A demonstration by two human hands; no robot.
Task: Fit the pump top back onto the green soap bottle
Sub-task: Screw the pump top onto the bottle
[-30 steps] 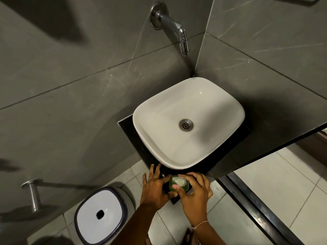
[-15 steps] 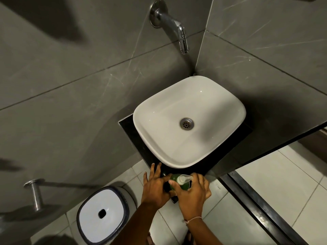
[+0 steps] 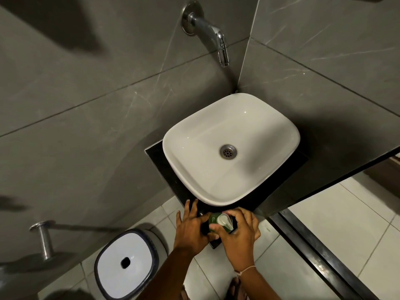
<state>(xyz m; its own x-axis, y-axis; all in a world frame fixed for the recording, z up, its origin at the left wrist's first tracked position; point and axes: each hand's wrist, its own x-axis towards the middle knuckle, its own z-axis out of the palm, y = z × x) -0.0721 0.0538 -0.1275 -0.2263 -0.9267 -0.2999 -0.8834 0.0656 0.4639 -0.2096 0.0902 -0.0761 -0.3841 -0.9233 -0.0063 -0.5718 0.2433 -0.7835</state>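
Note:
The green soap bottle [image 3: 213, 218] stands on the near corner of the black counter [image 3: 155, 156], in front of the white basin. A white pump top [image 3: 224, 220] sits on its neck, seen from above. My right hand [image 3: 239, 236] curls around the bottle and pump from the right, fingers wrapped over the top. My left hand [image 3: 190, 229] lies flat on the counter edge just left of the bottle, thumb against the bottle's side, fingers spread. Most of the bottle's body is hidden by my hands.
The white basin [image 3: 279, 126] fills the counter; a chrome tap [image 3: 207, 29] juts from the grey tiled wall above it. A white-lidded bin [image 3: 126, 263] stands on the tiled floor at lower left, beside a chrome wall fitting [image 3: 44, 239]. A dark floor threshold [image 3: 320, 254] runs at right.
My right hand has turned around the pump top, whose nozzle now points a different way. The left hand has stayed in place beside the bottle.

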